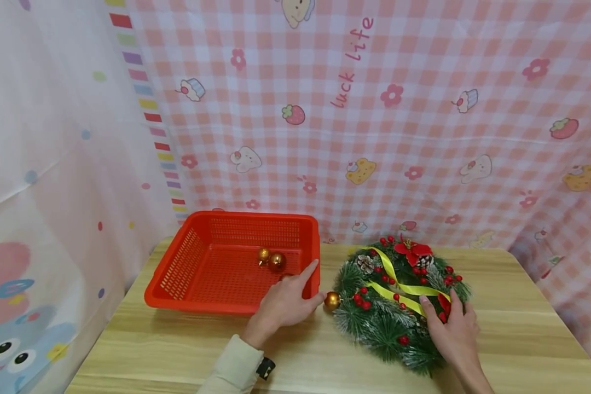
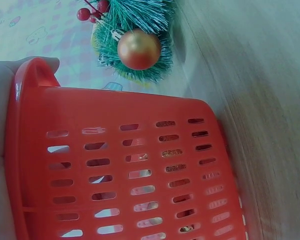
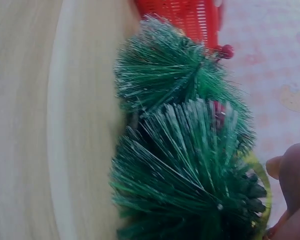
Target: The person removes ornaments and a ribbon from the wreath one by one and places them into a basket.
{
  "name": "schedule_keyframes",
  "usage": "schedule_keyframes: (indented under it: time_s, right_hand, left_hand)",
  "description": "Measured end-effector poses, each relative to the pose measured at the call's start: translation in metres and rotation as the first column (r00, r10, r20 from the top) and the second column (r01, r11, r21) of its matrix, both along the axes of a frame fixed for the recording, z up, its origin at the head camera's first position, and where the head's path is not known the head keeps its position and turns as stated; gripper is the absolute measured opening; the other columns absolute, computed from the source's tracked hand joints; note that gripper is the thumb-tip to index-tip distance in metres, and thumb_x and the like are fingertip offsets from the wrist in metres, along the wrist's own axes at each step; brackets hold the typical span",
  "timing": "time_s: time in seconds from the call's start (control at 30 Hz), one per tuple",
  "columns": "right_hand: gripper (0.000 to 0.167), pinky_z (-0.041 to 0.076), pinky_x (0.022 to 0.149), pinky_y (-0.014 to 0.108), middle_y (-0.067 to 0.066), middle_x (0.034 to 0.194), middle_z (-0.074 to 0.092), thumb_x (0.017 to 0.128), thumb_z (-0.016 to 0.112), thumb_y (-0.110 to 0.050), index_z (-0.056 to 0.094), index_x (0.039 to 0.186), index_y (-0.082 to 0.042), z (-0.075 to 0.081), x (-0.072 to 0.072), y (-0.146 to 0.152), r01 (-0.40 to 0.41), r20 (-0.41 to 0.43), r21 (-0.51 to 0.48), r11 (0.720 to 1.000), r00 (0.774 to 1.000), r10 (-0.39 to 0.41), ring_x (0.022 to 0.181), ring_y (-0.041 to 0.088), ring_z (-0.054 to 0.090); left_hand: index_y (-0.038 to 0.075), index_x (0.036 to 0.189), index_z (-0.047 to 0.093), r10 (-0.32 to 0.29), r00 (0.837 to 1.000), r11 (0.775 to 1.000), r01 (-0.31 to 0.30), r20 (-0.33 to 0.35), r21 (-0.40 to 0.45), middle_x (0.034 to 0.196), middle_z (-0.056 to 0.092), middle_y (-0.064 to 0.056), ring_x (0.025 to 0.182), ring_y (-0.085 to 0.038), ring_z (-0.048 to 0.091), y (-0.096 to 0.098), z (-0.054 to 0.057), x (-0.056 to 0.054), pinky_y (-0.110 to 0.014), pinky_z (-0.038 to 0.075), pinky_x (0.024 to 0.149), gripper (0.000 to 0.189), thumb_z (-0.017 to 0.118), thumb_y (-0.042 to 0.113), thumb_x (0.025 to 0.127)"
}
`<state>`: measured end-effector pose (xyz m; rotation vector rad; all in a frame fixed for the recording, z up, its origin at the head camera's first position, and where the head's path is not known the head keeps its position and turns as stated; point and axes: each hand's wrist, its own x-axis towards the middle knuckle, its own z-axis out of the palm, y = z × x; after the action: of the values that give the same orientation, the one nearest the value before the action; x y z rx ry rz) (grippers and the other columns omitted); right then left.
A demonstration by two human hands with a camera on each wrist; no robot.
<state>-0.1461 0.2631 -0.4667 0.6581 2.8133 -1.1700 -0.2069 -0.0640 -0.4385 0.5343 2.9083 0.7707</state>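
Guessing we're trimming the wreath (image 1: 374,331), lower right of the frame, bauble (image 1: 332,301) at its left edge. Our left hand (image 1: 287,300) is lying straight-fingered over the basket (image 1: 231,276) rim; our right hand (image 1: 454,332) is touching the wreath, grip unclear. Next probably calls for grabbing a basket bauble (image 1: 277,262).

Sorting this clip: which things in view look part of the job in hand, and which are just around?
Likely part of the job:
- green wreath, touched by the right hand
- yellow ribbon on it
- gold bauble at its edge
- red basket, touched by the left hand
- gold baubles inside

Just around:
- wooden table
- checked cloth
- dark wristband
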Motion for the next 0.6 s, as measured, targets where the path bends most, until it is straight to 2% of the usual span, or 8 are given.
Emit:
schedule_keyframes:
  time_s: [0.1, 0.3, 0.47, 0.6]
  right_hand:
    - [0.102, 0.014, 0.099, 0.081, 0.040, 0.155, -0.008, 0.093, 0.038, -0.073, -0.001, 0.158, -0.005, -0.004, -0.003, -0.006, 0.043, 0.010, 0.026, 0.999, 0.999, -0.043, 0.136, 0.068, 0.001]
    - [0.108, 0.012, 0.094, 0.084, 0.040, 0.155, -0.012, 0.089, 0.034, -0.080, -0.010, 0.158, -0.009, -0.008, -0.011, -0.010, 0.070, 0.038, 0.040, 0.997, 0.997, -0.072, 0.135, 0.069, -0.002]
    - [0.110, 0.012, 0.097, 0.082, 0.038, 0.156, -0.009, 0.087, 0.034, -0.082, -0.012, 0.158, -0.012, -0.011, -0.016, -0.011, 0.107, 0.045, 0.078, 0.991, 0.993, -0.111, 0.137, 0.066, 0.002]
    - [0.111, 0.012, 0.098, 0.081, 0.036, 0.157, -0.007, 0.086, 0.035, -0.083, -0.013, 0.157, -0.013, -0.014, -0.019, -0.006, 0.106, 0.047, 0.116, 0.988, 0.993, -0.112, 0.136, 0.066, 0.005]
  left_hand:
    - [0.030, 0.157, 0.028, 0.003, 1.000, 1.000, -0.003, 0.001, 0.002, 0.089, 0.064, -0.008, 0.069, -0.017, 0.054, 0.000, -0.001, 0.000, -0.034, 0.045, 0.061, 0.075, 0.058, 0.053, 0.093]
    - [0.030, 0.157, 0.029, 0.016, 1.000, 1.000, -0.016, -0.013, 0.004, 0.092, 0.066, -0.006, 0.073, -0.018, 0.056, 0.000, -0.001, 0.000, -0.034, 0.046, 0.062, 0.075, 0.059, 0.053, 0.093]
    - [0.029, 0.157, 0.030, 0.011, 1.000, 1.000, -0.011, -0.015, 0.010, 0.087, 0.063, -0.003, 0.072, -0.016, 0.054, -0.001, -0.001, 0.000, -0.033, 0.045, 0.063, 0.075, 0.060, 0.053, 0.092]
    - [0.029, 0.157, 0.030, 0.008, 1.000, 1.000, -0.007, -0.016, 0.017, 0.084, 0.062, -0.002, 0.070, -0.016, 0.054, 0.000, -0.001, 0.000, -0.034, 0.045, 0.063, 0.075, 0.060, 0.052, 0.092]
